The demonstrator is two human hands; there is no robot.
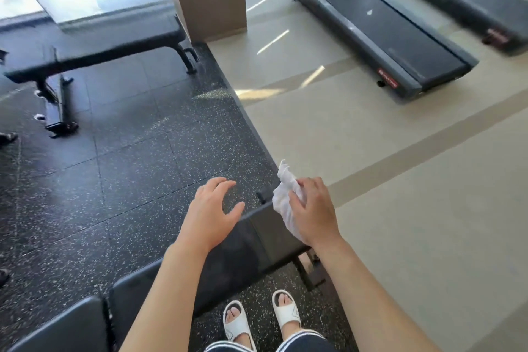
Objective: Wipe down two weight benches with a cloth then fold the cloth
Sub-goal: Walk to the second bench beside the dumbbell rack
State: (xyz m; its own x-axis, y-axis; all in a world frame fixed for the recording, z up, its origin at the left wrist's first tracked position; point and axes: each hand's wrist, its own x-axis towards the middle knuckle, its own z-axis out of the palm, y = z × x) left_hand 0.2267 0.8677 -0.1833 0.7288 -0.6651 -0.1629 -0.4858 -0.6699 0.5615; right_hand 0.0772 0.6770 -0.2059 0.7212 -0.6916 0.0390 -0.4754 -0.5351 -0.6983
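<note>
Evidently readying a wipe, the right hand (pixel 313 214) has its grip bunched round the white cloth (pixel 285 203) over the near bench's surface (pixel 257 240), the left hand (pixel 211 214) hovers beside it, fingers spread and holding nothing, while the second bench (pixel 94 51) waits well apart.

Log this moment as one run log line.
right hand: grips white cloth | left hand: open above near bench | far bench: untouched

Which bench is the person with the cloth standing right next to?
The near bench, just under the hands, by the sandalled feet. The right hand holds the white cloth over its end. The other bench stands away by the window.
</note>
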